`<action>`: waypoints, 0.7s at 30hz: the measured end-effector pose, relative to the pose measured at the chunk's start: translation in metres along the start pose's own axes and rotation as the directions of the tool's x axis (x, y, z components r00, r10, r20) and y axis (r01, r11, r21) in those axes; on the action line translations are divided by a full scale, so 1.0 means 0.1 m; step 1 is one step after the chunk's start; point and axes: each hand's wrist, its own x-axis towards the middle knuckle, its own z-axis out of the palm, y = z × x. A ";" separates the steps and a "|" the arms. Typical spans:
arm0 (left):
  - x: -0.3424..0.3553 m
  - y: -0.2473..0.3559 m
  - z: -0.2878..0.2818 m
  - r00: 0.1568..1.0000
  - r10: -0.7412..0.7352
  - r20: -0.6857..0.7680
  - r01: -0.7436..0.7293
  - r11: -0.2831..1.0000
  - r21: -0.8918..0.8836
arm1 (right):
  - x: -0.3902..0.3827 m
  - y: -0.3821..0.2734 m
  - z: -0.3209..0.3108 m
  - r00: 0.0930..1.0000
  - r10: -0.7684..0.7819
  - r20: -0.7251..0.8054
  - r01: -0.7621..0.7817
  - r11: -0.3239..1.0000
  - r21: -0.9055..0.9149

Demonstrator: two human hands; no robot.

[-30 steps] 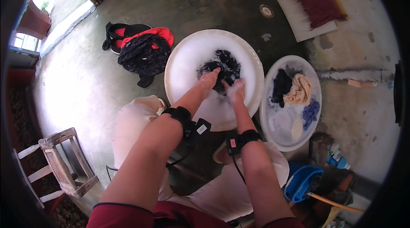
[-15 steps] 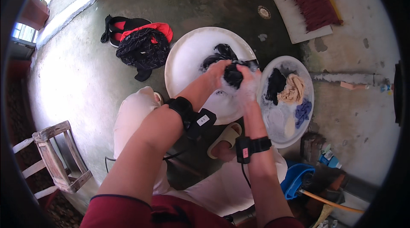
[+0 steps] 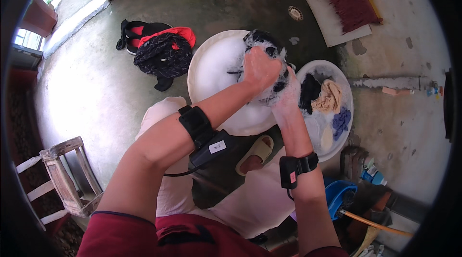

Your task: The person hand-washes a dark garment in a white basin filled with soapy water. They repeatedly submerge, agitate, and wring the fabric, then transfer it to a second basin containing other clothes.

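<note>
My left hand [image 3: 261, 67] is closed on a wet black cloth [image 3: 263, 39] covered in lather, lifted over the right half of a large round white basin [image 3: 195, 79] of thick suds. My right hand [image 3: 287, 92], just right of and below the left, also grips the lathered cloth; foam partly hides its fingers. Both forearms wear black strapped devices with cables. To the right, an oval white tub [image 3: 348, 137] holds black cloth [image 3: 309, 92], beige cloth [image 3: 330, 94] and blue cloth [image 3: 340, 121] in sudsy water.
Black-and-red clothing [image 3: 161, 55] and shoes lie left of the basin. A wooden chair [image 3: 72, 180] stands at lower left. A red broom [image 3: 351, 2] rests on a board at upper right. A blue container [image 3: 339, 194] and a bottle [image 3: 373, 175] are at lower right, near my knee.
The black cloth, earlier down in the suds, has been lifted. Both hands have moved up and forward with it, the left one swinging over rightward, now more thickly covered in foam.
</note>
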 end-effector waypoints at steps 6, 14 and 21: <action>0.09 -0.15 -0.01 0.930 0.362 0.062 -0.367 0.910 0.193 | 0.11 -0.11 -0.13 0.959 0.264 -0.105 -0.271 0.960 -0.063; -0.07 -0.40 -0.10 0.662 0.541 0.518 -0.730 0.622 0.283 | 0.39 -0.28 -0.59 0.924 0.378 -0.051 -0.381 0.920 -0.088; -0.17 -0.74 -0.17 0.581 0.235 0.779 -0.682 0.663 0.309 | 0.70 -0.04 -0.77 0.970 0.245 -0.011 -0.242 0.952 -0.186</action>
